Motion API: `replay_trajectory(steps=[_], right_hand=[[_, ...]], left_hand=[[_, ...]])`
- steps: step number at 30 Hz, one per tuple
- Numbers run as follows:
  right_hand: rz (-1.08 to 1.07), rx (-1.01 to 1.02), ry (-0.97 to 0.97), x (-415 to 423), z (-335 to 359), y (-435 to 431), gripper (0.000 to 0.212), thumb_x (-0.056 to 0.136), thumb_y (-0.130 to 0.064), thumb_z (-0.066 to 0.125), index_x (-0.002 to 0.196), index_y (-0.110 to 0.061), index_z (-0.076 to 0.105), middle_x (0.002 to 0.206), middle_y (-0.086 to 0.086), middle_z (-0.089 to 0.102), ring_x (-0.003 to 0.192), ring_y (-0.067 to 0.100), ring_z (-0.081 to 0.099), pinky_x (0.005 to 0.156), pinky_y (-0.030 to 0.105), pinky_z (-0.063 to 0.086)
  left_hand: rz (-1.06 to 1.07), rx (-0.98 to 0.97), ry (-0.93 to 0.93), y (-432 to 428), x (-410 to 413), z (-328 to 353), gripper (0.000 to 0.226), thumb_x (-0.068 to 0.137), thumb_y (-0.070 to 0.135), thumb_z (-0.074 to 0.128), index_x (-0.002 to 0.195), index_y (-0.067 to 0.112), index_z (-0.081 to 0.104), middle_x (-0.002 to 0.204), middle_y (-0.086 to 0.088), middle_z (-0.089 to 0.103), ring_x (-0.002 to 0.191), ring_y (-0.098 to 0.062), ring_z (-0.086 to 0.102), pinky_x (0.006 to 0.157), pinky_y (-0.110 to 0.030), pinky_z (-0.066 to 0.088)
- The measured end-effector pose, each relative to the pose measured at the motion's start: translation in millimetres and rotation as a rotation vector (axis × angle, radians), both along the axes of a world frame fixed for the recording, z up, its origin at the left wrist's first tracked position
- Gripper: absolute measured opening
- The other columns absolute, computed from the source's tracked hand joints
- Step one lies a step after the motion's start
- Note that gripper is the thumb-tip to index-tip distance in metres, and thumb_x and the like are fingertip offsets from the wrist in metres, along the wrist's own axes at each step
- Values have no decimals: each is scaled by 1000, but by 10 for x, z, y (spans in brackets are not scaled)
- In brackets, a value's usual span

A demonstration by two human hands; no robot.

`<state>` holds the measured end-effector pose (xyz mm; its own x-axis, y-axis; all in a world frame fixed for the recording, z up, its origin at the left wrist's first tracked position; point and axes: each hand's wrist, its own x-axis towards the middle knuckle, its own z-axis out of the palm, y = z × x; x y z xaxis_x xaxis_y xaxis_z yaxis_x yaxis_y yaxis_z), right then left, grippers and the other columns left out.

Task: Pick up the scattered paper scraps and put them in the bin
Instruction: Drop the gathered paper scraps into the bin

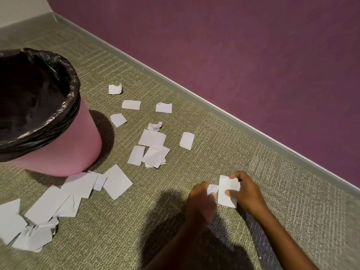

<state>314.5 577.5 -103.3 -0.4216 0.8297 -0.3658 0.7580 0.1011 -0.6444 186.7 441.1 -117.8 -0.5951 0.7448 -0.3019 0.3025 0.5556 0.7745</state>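
A pink bin lined with a black bag stands on the carpet at the left. Several white paper scraps lie scattered to its right and in front of it, more at the lower left. Low on the right, my right hand pinches a white paper scrap between thumb and fingers, just above the carpet. My left hand, blurred, holds a smaller crumpled scrap right beside it. Both hands are well to the right of the bin.
Green-grey carpet covers the floor. A purple wall with a grey skirting board runs diagonally behind the scraps. A white wall corner shows at the top left.
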Motion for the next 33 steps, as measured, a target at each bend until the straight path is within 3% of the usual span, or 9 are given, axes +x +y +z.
replay_trajectory(steps=[6, 10, 12, 16, 20, 25, 28, 30, 33], right_hand=[[-195, -392, 445, -468, 209, -166, 51, 88, 6, 82, 129, -20, 67, 125, 15, 69, 106, 38, 74, 63, 41, 64], [-220, -619, 587, -905, 491, -293, 37, 94, 0, 76, 128, -10, 66, 123, 24, 75, 93, 32, 78, 64, 39, 65], [-189, -699, 631, -1138, 660, -333, 34, 96, -4, 74, 129, -8, 65, 123, 22, 76, 95, 30, 79, 66, 40, 66], [-83, -836, 723, -1635, 1076, -412, 41, 99, -9, 71, 138, -8, 60, 127, 20, 76, 99, 29, 79, 75, 42, 68], [4, -907, 766, -2158, 1540, -525, 36, 102, -6, 64, 138, -6, 60, 117, 17, 78, 83, 28, 79, 68, 36, 68], [209, -905, 738, -2736, 2039, -769, 29, 101, -3, 65, 130, -1, 63, 101, 15, 77, 74, 22, 70, 51, 24, 57], [316, -831, 721, -3034, 2225, -901, 38, 98, -8, 72, 134, -2, 63, 114, 20, 78, 85, 32, 72, 68, 33, 59], [370, -788, 705, -3202, 2335, -993, 40, 97, -10, 74, 135, -4, 63, 116, 21, 78, 90, 35, 72, 76, 35, 58], [401, -760, 684, -3430, 2512, -1153, 39, 96, -11, 76, 133, -6, 63, 118, 22, 78, 90, 36, 75, 66, 29, 60]], left_hand=[[258, 195, -393, -94, -245, 111, 7, 92, 29, 67, 98, 26, 70, 93, 2, 74, 86, -18, 70, 77, -40, 58], [420, 339, -449, -197, -585, 339, 8, 97, 27, 68, 99, 32, 74, 90, 0, 79, 81, -28, 77, 67, -57, 64], [466, 374, -395, -212, -796, 567, 7, 97, 30, 68, 101, 31, 74, 89, -1, 79, 82, -31, 77, 69, -58, 64], [552, 436, -202, -290, -1251, 1126, 14, 99, 21, 68, 111, 24, 73, 99, 8, 77, 91, -12, 74, 82, -37, 62], [677, 543, -116, -442, -1591, 1623, 19, 100, 18, 67, 118, 26, 69, 104, 5, 75, 92, -13, 73, 70, -22, 57], [727, 682, -137, -693, -1956, 2030, 21, 95, 29, 65, 116, 32, 64, 108, -3, 77, 78, -33, 80, 68, -54, 66], [779, 743, -89, -875, -2151, 2250, 19, 100, 13, 64, 119, 18, 64, 108, -11, 75, 67, -22, 78, 62, -44, 66], [784, 784, -49, -1006, -2270, 2394, 20, 98, 15, 66, 117, 19, 65, 109, -13, 75, 72, -29, 80, 64, -46, 66], [818, 732, 37, -1199, -2428, 2552, 18, 100, 14, 66, 116, 21, 66, 105, -9, 76, 72, -22, 80, 63, -40, 64]])
